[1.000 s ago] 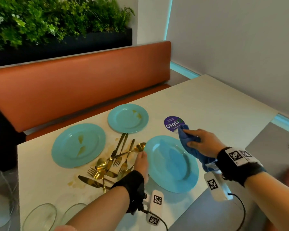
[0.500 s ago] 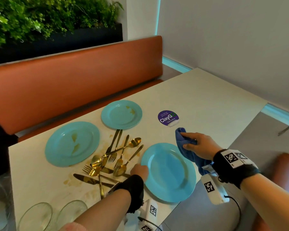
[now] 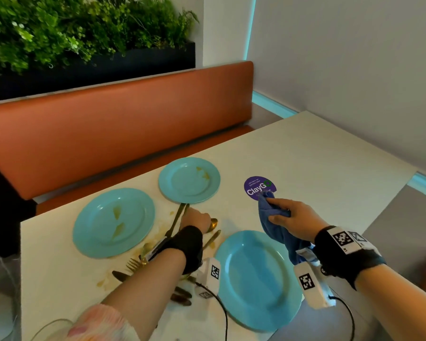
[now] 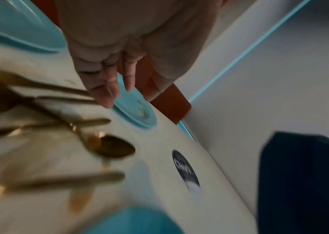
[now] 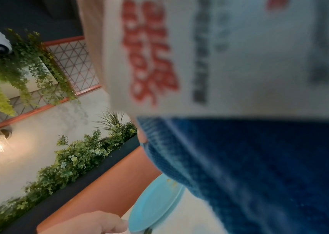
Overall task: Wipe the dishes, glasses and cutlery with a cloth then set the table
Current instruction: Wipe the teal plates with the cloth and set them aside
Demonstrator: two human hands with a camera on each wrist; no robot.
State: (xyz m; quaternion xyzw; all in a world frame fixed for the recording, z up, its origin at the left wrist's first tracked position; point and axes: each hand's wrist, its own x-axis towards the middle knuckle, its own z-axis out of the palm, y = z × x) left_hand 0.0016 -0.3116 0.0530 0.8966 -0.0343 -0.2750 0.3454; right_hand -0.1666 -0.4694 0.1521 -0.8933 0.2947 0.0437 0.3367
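Left hand fingers straight over gold cutlery; right hand pinching blue cloth; stained plates near.

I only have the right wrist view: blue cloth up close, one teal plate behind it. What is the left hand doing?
Observer: The left hand reaches over the gold cutlery, fingers straight, gripping nothing.
Operator: Any plate nearer the person?
Observer: Yes, a large teal plate at the near edge of the table, no stains showing.
Operator: Other dirty dishes?
Observer: A second large plate, far left, carries yellowish smears.
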